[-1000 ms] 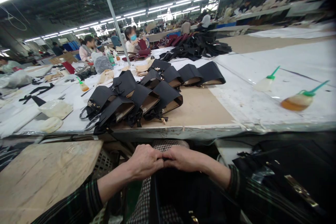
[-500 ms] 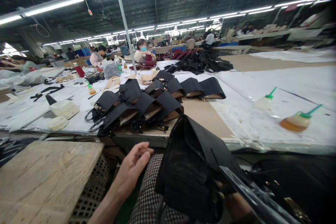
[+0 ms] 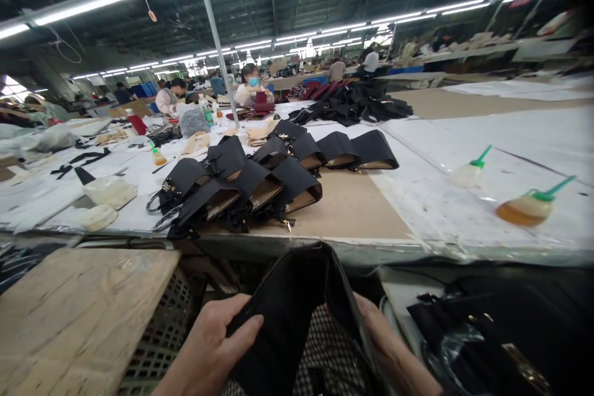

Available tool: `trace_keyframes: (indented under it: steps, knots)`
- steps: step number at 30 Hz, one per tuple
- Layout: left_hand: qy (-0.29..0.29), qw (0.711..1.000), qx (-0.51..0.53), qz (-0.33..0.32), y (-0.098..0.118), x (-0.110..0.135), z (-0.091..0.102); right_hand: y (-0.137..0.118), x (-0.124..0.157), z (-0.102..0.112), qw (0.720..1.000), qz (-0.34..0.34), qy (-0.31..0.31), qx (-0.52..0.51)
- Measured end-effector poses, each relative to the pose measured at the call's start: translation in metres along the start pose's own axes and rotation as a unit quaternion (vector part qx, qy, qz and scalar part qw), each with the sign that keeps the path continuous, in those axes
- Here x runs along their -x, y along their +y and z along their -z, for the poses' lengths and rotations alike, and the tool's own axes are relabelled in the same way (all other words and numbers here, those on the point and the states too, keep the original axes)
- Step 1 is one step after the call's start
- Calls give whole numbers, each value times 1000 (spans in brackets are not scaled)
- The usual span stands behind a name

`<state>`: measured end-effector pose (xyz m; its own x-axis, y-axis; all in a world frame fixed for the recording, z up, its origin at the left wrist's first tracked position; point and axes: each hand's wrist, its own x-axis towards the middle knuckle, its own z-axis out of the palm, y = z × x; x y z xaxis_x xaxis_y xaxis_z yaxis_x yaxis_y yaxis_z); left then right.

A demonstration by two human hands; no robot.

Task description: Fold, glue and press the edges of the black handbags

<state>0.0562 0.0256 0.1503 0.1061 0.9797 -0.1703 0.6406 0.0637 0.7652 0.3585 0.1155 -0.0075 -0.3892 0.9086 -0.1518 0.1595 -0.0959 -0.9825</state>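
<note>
A black handbag body (image 3: 278, 315) is held over my lap, its two sides spread so that checked cloth shows between them. My left hand (image 3: 223, 334) grips its left side, thumb on the inner face and fingers behind. On the opposite side my right hand (image 3: 378, 328) holds the bag's edge, with most of its fingers hidden behind the black material. Beyond, on the worktable (image 3: 352, 204), several similar black bag bodies (image 3: 260, 182) lie in overlapping rows with their open ends facing me.
More black bags with gold fittings (image 3: 492, 334) lie at the lower right. Glue bottles with green spouts (image 3: 526, 207) stand on the right of the table. A wooden board (image 3: 78, 315) tops a plastic crate (image 3: 162, 328) at left. Co-workers (image 3: 250, 90) sit across the table.
The black bag has come down and left, over my lap, and its sides are now apart. My left hand, empty before, has taken hold of it; my right hand shows more.
</note>
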Motion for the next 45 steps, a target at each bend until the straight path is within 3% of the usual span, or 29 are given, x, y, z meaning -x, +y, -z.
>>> trace_keyframes:
  steps: [3, 4, 5, 8, 12, 14, 17, 26, 32, 37, 45]
  knots:
    - [-32, 998, -35, 29, -7, -1, 3, -11, -18, 28, 990, -3, 117, -72]
    - [-41, 998, -42, 38, -11, -2, 0, -23, -23, 33, 986, 23, 146, -72]
    - [-45, 997, -44, 45, -14, -2, -4, -39, -28, 35, 987, 66, 134, -53]
    - [-43, 997, -24, 60, -23, -3, -13, -92, -42, 19, 978, 195, -32, 59]
    - [-50, 996, 6, 80, -28, -2, -12, -134, -66, -23, 926, 258, -202, 189]
    - [-49, 995, 14, 85, -31, -1, -9, -137, -77, -37, 902, 261, -238, 246]
    - [-38, 995, 27, 92, -37, 0, -5, -136, -88, -46, 881, 247, -230, 330]
    - [29, 985, 98, 139, -47, 8, -4, -132, -88, -45, 869, 185, -222, 401]
    - [52, 963, 212, 158, -47, 16, -11, -128, -93, -56, 899, 157, -242, 331]
    - [36, 960, 228, 161, -41, 23, -9, -123, -104, -72, 906, 156, -277, 281]
    - [37, 938, 302, 165, -52, 27, -5, -116, -97, -66, 941, 90, -281, 166]
